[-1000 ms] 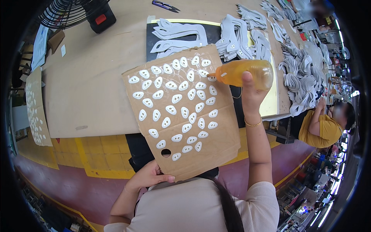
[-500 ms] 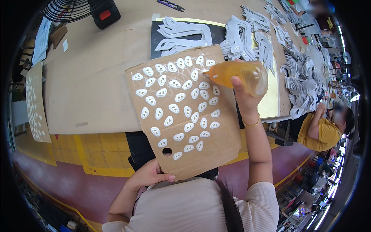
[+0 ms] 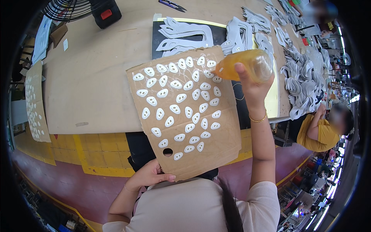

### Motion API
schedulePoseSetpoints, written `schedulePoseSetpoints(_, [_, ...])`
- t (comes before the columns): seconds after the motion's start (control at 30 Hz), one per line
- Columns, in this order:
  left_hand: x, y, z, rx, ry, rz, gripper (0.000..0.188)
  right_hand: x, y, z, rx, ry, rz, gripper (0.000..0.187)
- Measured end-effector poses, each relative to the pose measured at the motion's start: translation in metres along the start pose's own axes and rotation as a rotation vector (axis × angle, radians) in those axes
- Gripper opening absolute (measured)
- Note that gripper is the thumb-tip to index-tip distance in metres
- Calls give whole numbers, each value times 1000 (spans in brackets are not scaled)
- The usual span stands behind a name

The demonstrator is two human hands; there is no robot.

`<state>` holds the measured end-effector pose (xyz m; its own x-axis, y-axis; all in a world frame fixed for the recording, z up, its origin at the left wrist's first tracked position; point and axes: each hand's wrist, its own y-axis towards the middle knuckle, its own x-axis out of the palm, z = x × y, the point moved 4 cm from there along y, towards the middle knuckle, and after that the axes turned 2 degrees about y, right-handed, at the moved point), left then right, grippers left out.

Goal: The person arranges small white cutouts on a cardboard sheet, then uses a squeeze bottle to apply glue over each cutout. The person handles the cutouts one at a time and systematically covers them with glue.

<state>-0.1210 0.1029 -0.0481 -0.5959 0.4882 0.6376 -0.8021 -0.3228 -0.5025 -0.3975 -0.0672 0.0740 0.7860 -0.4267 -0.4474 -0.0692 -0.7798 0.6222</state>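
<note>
My left hand grips the near left corner of a brown cardboard sheet, thumb on top, close to a round hole. The sheet's far part lies over the table. Many small white rounded pieces, each with two holes, are spread across it. In my right hand is a clear squeeze bottle of amber liquid, tilted almost level with its nozzle pointing left. The nozzle tip is at the white pieces near the sheet's far right corner; whether it touches one I cannot tell.
Grey cut pieces lie on a black board beyond the sheet, with more piles at right. Thread snips and a fan stand far off. Another cardboard sheet with white pieces hangs over the left edge. A person in yellow sits at right.
My right hand has moved the bottle a little to the right, and its nozzle is now nearer the sheet's right edge. The left hand and the sheet have hardly moved.
</note>
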Motion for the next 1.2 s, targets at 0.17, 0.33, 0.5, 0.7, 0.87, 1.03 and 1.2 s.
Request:
schedulePoseSetpoints(0.17, [-1,-1,-1,13,11,3,59,-4,0,4,112,57,21,32])
schedulePoseSetpoints(0.33, [0,0,-1,7,11,4,58,-7,-5,20,251,235,91,31])
schedulePoseSetpoints(0.5, [0,-1,-1,-8,3,8,59,-11,0,32,348,433,234,31])
schedulePoseSetpoints(0.7, [0,-1,-1,-11,21,9,60,-7,-2,33,328,282,121,30])
schedulePoseSetpoints(0.87, [1,-1,1,-35,1,10,61,6,2,32,337,315,142,34])
schedulePoseSetpoints(1.03, [2,-1,3,-20,8,11,62,12,12,43,361,441,213,35])
schedulePoseSetpoints(1.2, [1,-1,0,-33,-19,3,64,-8,10,38,328,185,153,32])
